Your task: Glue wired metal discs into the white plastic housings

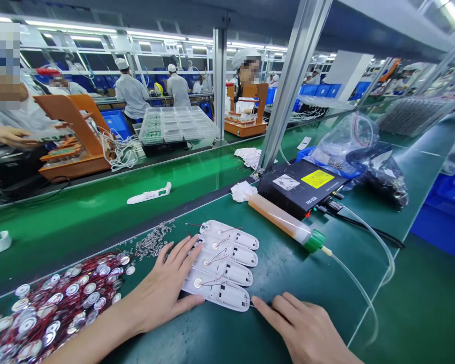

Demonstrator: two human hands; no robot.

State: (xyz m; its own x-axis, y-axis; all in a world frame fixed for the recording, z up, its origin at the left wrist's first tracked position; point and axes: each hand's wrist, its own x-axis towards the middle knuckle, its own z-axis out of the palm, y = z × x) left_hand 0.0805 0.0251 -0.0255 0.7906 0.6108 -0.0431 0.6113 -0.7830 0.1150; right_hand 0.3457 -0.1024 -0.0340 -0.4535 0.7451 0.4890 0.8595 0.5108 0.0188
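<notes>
Several white plastic shells (227, 265) lie side by side on the green mat, each with a small round disc and thin red and black wires. My left hand (165, 288) lies flat and open against their left ends, fingers spread, thumb under the nearest shell. My right hand (301, 323) rests on the mat just right of the nearest shell, fingers stretched out, one fingertip touching that shell's right end. Neither hand holds anything.
A heap of silver discs with red wires (56, 306) and a scatter of small metal parts (151, 240) lie to the left. A glue syringe (284, 222) with tubing, a black box (301, 187) and plastic bags (349, 141) sit behind. Other workers stand beyond the green conveyor (98, 202).
</notes>
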